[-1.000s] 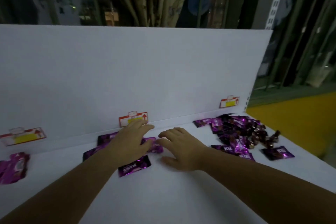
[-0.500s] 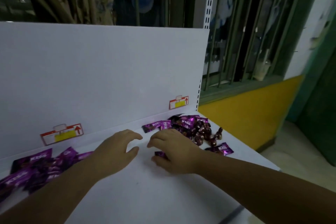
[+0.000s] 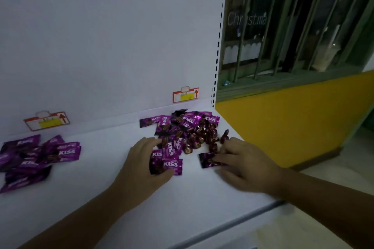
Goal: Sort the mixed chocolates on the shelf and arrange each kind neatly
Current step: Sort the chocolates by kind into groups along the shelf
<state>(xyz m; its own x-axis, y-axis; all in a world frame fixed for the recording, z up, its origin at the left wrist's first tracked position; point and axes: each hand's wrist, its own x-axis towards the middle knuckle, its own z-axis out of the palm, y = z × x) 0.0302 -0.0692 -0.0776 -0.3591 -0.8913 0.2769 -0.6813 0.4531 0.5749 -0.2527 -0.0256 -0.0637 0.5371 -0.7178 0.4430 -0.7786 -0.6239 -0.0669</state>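
A mixed heap of purple KISS packets and small brown twist-wrapped chocolates lies at the right end of the white shelf. My left hand rests at the heap's near left edge, fingers and thumb closed around purple KISS packets. My right hand lies flat to the right, fingertips pressing on a single purple packet. A sorted group of purple KISS packets lies at the left of the shelf.
The white back panel carries two red and yellow price tags. The shelf ends at the perforated upright; past it are a yellow wall and a barred window. The shelf's front edge runs at bottom right.
The view has swung right. Both hands have moved right from the left group to the mixed heap; the left has closed on KISS packets and the right has landed on a packet.
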